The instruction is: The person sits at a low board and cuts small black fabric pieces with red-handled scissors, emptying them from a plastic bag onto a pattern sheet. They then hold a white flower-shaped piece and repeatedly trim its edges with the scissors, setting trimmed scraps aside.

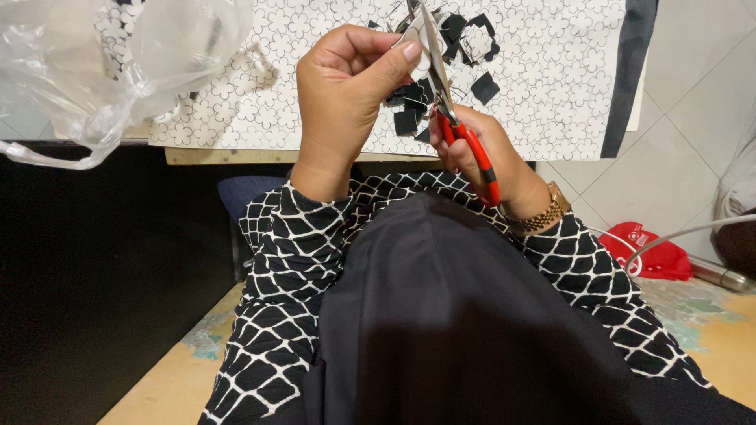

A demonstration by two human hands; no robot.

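Black lap cloth (472, 315), then left hand (342, 94) pinching pale piece (421, 43) beside scissors (457, 118).

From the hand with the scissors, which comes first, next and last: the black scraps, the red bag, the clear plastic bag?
Measured from the right hand:
1. Black cut scraps on the patterned sheet, just beside it, up-left.
2. Red bag on the floor, lower right.
3. Clear crumpled plastic bag, far upper left.

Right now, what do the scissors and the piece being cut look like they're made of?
Scissors: shiny grey blades, likely steel; glossy red handles, probably plastic, in the right hand. Pale piece pinched by the left hand: thin and matte, perhaps card or fabric; too hidden to say.
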